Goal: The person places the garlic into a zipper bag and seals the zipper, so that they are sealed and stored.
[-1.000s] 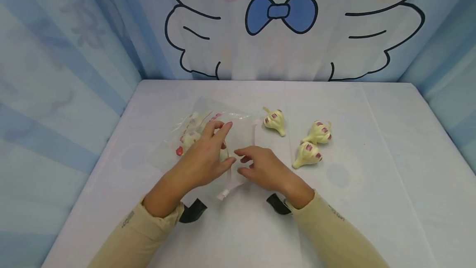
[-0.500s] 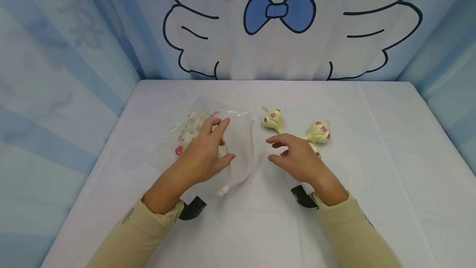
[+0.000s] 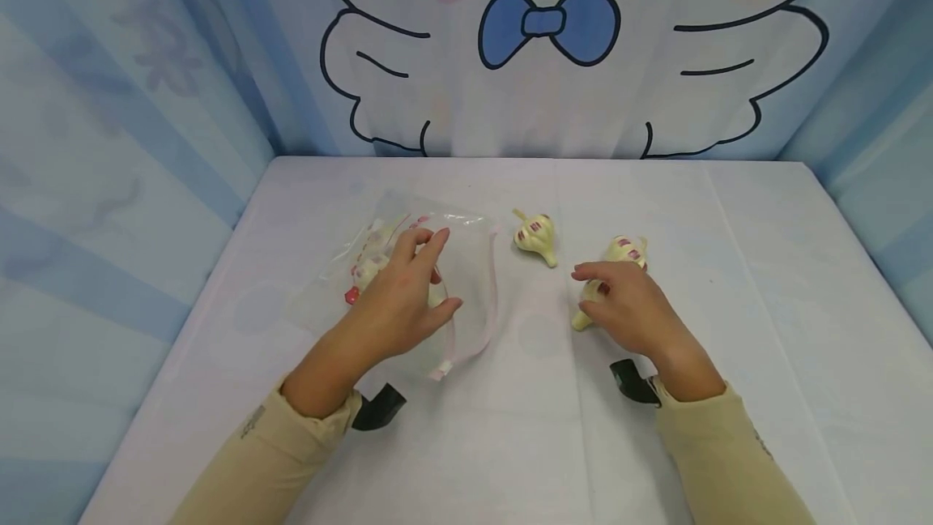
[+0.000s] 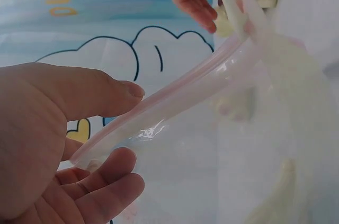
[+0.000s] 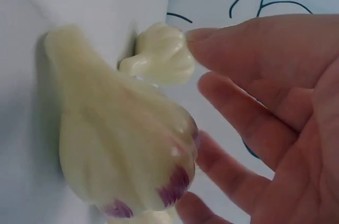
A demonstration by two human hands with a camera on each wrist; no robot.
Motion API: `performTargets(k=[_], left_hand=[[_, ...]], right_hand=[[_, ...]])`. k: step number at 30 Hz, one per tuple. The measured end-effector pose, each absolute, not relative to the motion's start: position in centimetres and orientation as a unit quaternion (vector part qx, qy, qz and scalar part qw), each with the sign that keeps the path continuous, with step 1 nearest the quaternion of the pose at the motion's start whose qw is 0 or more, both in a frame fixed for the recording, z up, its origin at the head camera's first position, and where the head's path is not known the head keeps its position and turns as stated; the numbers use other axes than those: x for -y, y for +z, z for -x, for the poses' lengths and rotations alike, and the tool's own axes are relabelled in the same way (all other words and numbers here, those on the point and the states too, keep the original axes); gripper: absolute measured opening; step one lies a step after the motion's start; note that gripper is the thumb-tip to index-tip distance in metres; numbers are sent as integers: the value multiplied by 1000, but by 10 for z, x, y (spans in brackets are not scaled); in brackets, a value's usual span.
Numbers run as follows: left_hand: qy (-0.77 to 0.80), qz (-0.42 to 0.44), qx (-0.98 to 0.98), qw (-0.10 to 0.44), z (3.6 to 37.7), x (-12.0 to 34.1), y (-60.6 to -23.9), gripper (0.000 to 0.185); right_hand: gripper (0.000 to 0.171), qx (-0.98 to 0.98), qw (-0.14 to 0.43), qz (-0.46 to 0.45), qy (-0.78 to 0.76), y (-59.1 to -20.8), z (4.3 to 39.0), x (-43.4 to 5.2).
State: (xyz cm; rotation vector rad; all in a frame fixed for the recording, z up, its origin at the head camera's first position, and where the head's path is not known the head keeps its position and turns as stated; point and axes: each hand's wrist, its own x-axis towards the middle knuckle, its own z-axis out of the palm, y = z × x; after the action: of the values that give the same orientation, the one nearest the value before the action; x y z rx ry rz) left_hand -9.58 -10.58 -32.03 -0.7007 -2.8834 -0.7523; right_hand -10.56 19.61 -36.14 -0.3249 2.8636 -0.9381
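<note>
Under right hand (image 3: 632, 316): garlic bulb (image 5: 124, 152) | fingers spread, touching, no grip

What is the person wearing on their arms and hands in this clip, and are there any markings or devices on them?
Both arms are in long beige sleeves: left sleeve, right sleeve. Each sleeve carries small dark lettering, too small to read. A black device sits at each wrist, the left wrist device and the right wrist device. The left hand and right hand are bare, without gloves.

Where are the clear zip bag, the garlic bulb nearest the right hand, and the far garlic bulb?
clear zip bag (image 3: 466, 266): head view, bare film near its mouth.
nearest garlic bulb (image 5: 122, 155): right wrist view, its body.
far garlic bulb (image 3: 534, 235): head view, its body.
</note>
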Motion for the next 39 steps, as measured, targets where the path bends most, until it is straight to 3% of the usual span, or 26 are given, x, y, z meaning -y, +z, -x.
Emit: performTargets(k=[12, 17, 22, 33, 39], left_hand=[[-239, 250, 937, 54, 97, 109, -321, 78], [-244, 275, 927, 73, 99, 112, -323, 69], [-249, 264, 930, 55, 98, 112, -321, 71], [-257, 253, 932, 42, 98, 113, -319, 72], [-260, 252, 931, 44, 98, 112, -321, 71]], right_hand=[[42, -961, 60, 156, -221, -370, 108, -202], [43, -969, 62, 153, -182, -371, 109, -200], [43, -978, 76, 126, -148, -374, 107, -198], [25, -983, 63, 116, -124, -374, 104, -195], [26, -982, 39, 118, -144, -373, 102, -193]])
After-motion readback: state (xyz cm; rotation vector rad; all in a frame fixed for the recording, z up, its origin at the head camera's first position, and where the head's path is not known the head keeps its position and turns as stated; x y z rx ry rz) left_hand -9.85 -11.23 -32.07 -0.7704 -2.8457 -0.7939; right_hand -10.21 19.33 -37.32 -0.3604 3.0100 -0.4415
